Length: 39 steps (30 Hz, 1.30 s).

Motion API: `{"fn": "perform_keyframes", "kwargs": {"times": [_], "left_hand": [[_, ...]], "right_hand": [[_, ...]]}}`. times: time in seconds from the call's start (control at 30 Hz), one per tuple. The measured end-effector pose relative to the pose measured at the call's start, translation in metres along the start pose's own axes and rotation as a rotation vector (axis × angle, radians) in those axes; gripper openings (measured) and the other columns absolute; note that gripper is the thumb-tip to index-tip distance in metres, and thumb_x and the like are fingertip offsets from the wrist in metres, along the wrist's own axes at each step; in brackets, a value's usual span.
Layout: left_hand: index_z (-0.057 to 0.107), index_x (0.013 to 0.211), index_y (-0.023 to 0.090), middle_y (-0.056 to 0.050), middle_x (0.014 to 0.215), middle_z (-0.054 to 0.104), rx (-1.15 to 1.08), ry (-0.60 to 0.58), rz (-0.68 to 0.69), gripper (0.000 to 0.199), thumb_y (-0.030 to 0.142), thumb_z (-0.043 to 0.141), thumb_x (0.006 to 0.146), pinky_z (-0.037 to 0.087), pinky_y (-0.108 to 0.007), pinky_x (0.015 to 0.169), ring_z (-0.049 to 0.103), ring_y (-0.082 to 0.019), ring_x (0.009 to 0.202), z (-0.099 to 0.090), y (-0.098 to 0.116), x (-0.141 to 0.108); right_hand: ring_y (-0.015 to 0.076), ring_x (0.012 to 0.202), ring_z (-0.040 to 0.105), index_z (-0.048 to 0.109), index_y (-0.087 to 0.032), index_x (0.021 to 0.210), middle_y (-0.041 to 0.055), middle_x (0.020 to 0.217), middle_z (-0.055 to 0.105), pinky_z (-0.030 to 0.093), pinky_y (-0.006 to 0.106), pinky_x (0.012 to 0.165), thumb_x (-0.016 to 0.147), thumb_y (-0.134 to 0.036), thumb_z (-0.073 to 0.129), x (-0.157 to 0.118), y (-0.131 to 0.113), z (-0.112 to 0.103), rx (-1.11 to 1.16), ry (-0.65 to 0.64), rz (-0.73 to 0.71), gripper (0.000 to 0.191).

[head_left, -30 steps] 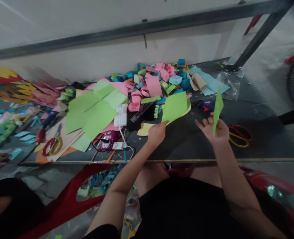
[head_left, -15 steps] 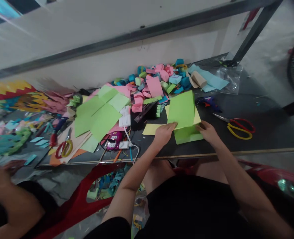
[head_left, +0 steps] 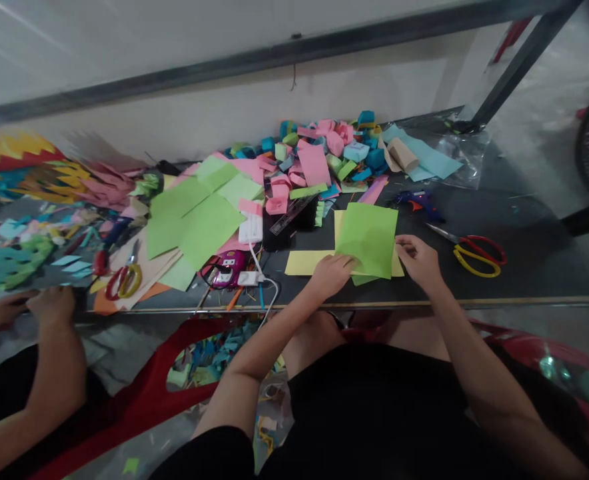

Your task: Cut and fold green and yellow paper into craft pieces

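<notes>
Green sheet [head_left: 367, 237] down over yellow paper [head_left: 305, 263] on the desk [head_left: 539, 257], lining-up looks unfinished!
Left hand [head_left: 331, 275] at its lower-left corner, right hand [head_left: 419, 259] at its right edge; whether either pinches, can't tell.

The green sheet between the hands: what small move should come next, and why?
Perhaps line up the green sheet with the layers beneath: yellow paper and another green edge stick out unevenly, while the left hand is at its lower left corner and the right hand at its right edge.
</notes>
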<state>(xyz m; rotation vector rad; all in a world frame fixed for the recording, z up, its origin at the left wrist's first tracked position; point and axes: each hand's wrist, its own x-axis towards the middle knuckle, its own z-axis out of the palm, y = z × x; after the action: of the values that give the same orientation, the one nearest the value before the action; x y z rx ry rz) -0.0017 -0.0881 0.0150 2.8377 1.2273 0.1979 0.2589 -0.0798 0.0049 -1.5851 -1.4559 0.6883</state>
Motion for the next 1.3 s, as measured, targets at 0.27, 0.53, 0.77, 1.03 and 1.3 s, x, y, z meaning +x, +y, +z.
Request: {"fn": "perform_keyframes", "kwargs": {"times": [0.27, 0.53, 0.77, 1.03, 1.3], "left_hand": [[0.067, 0.127, 0.014, -0.017, 0.128, 0.068, -0.096, -0.042, -0.016, 0.050, 0.053, 0.057, 0.098, 0.054, -0.044, 0.098, 0.065, -0.031, 0.120, 0.002, 0.033, 0.000], [0.059, 0.145, 0.026, -0.020, 0.165, 0.035, -0.193, -0.043, -0.086, 0.062, 0.056, 0.066, 0.090, 0.039, -0.055, 0.121, 0.032, -0.040, 0.155, 0.012, -0.023, 0.007], [0.058, 0.145, 0.020, -0.020, 0.163, 0.041, -0.244, -0.091, -0.081, 0.061, 0.050, 0.066, 0.093, 0.034, -0.058, 0.123, 0.029, -0.040, 0.157, 0.010, -0.027, 0.009], [0.055, 0.144, 0.020, -0.020, 0.157, 0.047, -0.517, 0.039, -0.143, 0.079, 0.041, 0.087, 0.075, 0.043, -0.053, 0.118, 0.049, -0.037, 0.144, 0.005, -0.030, 0.023], [0.054, 0.142, 0.013, -0.014, 0.118, 0.075, -0.940, 0.104, -0.653, 0.057, 0.027, 0.071, 0.088, 0.058, -0.032, 0.079, 0.072, -0.017, 0.078, 0.004, -0.043, 0.063]], "right_hand": [[0.0310, 0.103, 0.067, 0.074, -0.021, 0.100, 0.0154, 0.115, 0.071, 0.055, 0.051, 0.094, 0.080, -0.030, 0.057, -0.003, 0.021, 0.008, -0.232, -0.095, -0.174, 0.027], [0.0364, 0.118, 0.061, 0.071, -0.018, 0.112, 0.0200, 0.123, 0.065, 0.047, 0.058, 0.106, 0.088, -0.031, 0.055, -0.013, 0.022, 0.011, -0.404, -0.144, -0.306, 0.032], [0.0380, 0.128, 0.052, 0.071, -0.012, 0.116, 0.0227, 0.137, 0.061, 0.044, 0.056, 0.111, 0.096, -0.030, 0.048, -0.024, 0.008, 0.019, -0.580, -0.041, -0.365, 0.035], [0.0342, 0.137, 0.053, 0.066, -0.013, 0.130, 0.0200, 0.147, 0.059, 0.047, 0.050, 0.109, 0.102, -0.045, 0.045, -0.031, 0.009, 0.025, -0.635, -0.121, -0.438, 0.047], [0.0304, 0.136, 0.057, 0.068, -0.019, 0.131, 0.0139, 0.149, 0.060, 0.048, 0.051, 0.110, 0.103, -0.039, 0.045, -0.028, 0.004, 0.022, -0.593, -0.254, -0.458, 0.041]]}}
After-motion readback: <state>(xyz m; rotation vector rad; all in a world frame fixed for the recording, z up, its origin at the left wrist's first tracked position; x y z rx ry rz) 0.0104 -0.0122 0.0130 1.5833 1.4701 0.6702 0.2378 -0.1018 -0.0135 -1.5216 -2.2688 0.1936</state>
